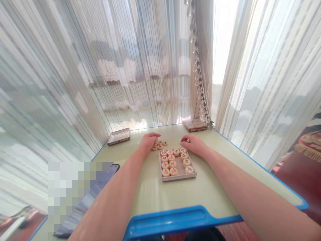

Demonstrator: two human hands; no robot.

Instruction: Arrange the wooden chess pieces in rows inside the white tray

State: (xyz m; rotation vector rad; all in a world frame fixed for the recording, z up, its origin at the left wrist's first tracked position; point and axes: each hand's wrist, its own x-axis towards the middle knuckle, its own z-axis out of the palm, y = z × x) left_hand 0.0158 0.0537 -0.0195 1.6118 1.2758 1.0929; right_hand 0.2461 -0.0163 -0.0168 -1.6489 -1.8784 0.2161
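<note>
My left hand (149,140) reaches over the far left of the table with its fingers stretched out. Beneath and beside its fingertips lie several loose round Chinese chess pieces (160,146) with dark characters. On the right, my right hand (193,144) rests low above the tabletop, its fingers curled together; whatever they hold, if anything, is hidden. Between my forearms sits a shallow open box (178,178). Red-marked pieces (165,172) fill its two left columns, and dark-marked pieces (186,162) line its right side and part of the top row.
A shallow box lid (119,136) lies at the far left, and a patterned flat box (195,125) at the far right corner. A dark-edged tablet-like thing (87,204), partly blurred out, is by my left forearm. Blue edging (170,219) borders the table; striped curtains (150,67) hang behind.
</note>
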